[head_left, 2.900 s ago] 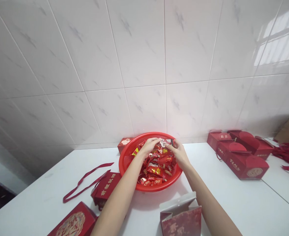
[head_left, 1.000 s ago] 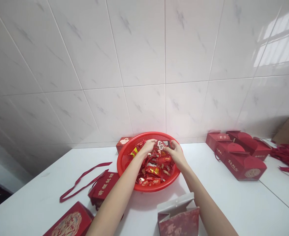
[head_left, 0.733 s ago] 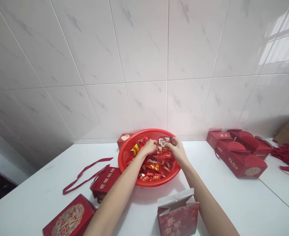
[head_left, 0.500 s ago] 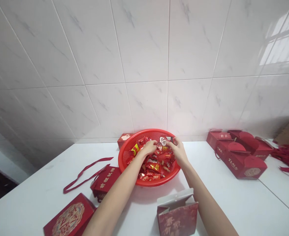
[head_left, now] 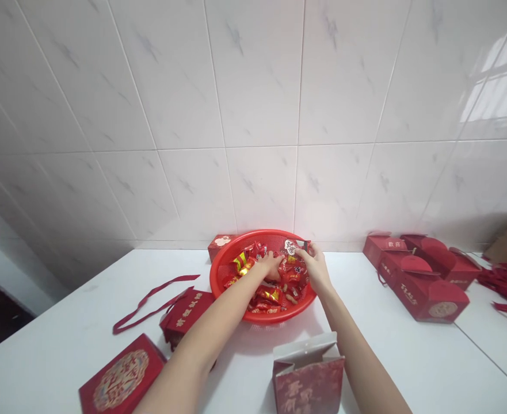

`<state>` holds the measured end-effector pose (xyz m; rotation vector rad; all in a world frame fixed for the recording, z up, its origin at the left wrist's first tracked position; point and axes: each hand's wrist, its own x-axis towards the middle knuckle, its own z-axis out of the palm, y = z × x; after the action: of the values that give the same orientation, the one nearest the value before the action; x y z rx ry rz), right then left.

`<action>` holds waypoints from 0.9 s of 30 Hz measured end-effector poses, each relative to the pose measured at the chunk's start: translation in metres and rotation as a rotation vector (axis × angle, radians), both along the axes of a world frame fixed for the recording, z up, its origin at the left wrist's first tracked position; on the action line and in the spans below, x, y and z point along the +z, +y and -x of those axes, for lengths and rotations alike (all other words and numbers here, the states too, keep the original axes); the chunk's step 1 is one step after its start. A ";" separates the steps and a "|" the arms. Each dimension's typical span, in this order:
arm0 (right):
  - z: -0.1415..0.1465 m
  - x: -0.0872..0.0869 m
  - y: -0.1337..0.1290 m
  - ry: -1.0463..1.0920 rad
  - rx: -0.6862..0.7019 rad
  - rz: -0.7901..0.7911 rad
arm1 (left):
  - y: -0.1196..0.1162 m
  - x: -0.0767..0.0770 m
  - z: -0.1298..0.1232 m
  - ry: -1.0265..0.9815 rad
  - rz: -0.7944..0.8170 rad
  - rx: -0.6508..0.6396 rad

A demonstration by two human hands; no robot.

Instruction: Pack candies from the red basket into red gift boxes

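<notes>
A red plastic basket point(head_left: 218, 282) holds many wrapped candies point(head_left: 268, 296), mostly red with some gold and yellow. My left hand point(head_left: 271, 268) reaches down among them near the middle, fingers apart and partly hidden by the wrappers. At the back right rim, my right hand point(head_left: 316, 267) pinches a red packet point(head_left: 291, 247) with a white label and dark lettering. In front of the basket, between my forearms, stands a dark red gift box point(head_left: 309, 385) with its top open.
A closed red box point(head_left: 188, 313) and a red box with a round pattern point(head_left: 121, 376) lie at left, beside a red ribbon loop point(head_left: 143, 305). Several red boxes point(head_left: 426, 287) stand at right, near a heap of red ribbons point(head_left: 506, 284). Behind rises a tiled wall point(head_left: 262, 115).
My left hand has moved right and deeper into the candies, its fingers spreading. The right hand still pinches the labelled packet at the rim. The view has shifted slightly.
</notes>
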<state>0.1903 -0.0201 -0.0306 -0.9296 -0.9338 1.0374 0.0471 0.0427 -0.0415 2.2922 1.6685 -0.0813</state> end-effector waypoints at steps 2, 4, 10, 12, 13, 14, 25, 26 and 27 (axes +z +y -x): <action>0.000 0.000 0.000 0.027 0.001 0.001 | 0.008 0.008 0.001 0.015 0.035 -0.006; 0.000 0.000 0.001 0.041 -0.004 -0.005 | 0.015 0.014 0.001 0.015 0.050 -0.004; 0.000 -0.004 0.004 0.011 -0.004 -0.016 | 0.018 0.009 -0.006 0.007 0.000 0.057; 0.000 -0.004 0.003 0.002 -0.008 -0.007 | 0.015 0.005 -0.007 -0.004 -0.017 0.066; 0.000 -0.004 0.002 -0.003 -0.007 0.001 | 0.013 0.004 -0.007 -0.015 -0.022 0.064; 0.000 -0.004 0.001 -0.008 -0.005 0.009 | 0.012 0.003 -0.007 -0.028 -0.024 0.058; 0.005 -0.008 0.001 -0.083 -0.047 0.032 | 0.010 0.004 0.002 -0.151 -0.117 0.028; 0.005 -0.009 0.000 -0.088 -0.054 0.026 | 0.008 0.003 0.002 -0.151 -0.151 0.033; 0.006 -0.009 0.000 -0.092 -0.065 0.016 | 0.006 0.003 0.002 -0.144 -0.184 0.040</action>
<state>0.1841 -0.0202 -0.0397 -1.0216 -0.9660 0.9546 0.0455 0.0488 -0.0385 2.3306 1.7096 0.2510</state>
